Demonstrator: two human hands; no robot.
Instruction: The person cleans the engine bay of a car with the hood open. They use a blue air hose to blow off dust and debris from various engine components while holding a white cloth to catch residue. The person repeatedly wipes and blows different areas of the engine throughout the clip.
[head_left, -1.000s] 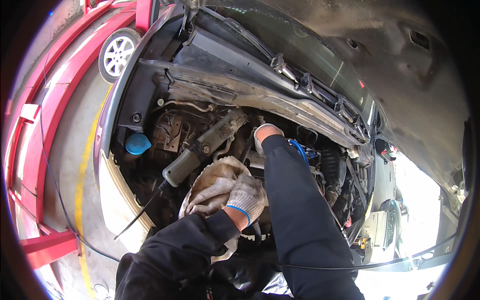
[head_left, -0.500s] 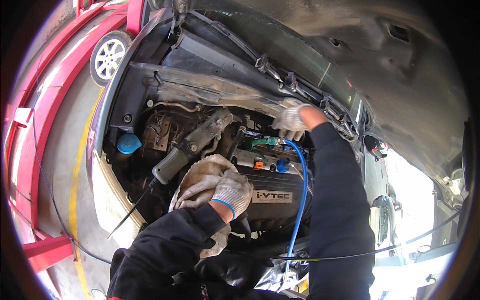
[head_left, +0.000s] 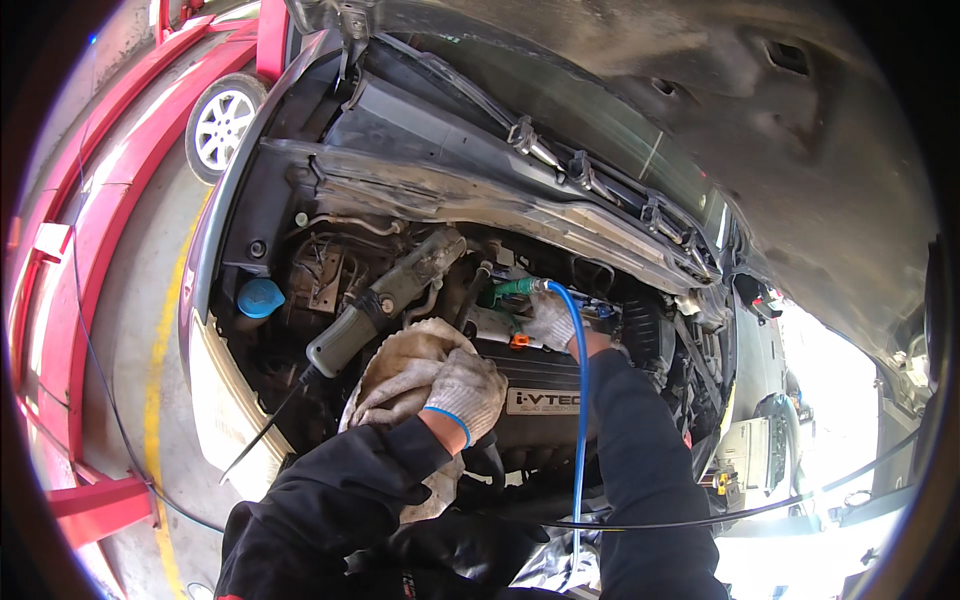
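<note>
My left hand (head_left: 467,388), in a white knit glove with a blue cuff edge, is closed on a stained beige rag (head_left: 405,365) at the front of the engine. My right hand (head_left: 552,322), gloved too, reaches onto the top of the engine with fingers curled. What they grip, if anything, is hidden. Right above its fingers lies a green air tool (head_left: 513,288), joined to a blue air hose (head_left: 584,400) that passes over the hand. An orange connector (head_left: 520,341) sits just left of it. Below is the black engine cover (head_left: 535,368).
A grey-green work lamp (head_left: 375,310) with a black cord lies across the engine bay. A blue reservoir cap (head_left: 260,298) is at the left. The raised hood (head_left: 800,180) hangs at the upper right. Red lift beams (head_left: 120,200) and a wheel (head_left: 222,128) stand left of the car.
My right hand has moved down and toward me, from beyond the air tool to just below it, covering a blue part there. My left hand stays on the rag.
</note>
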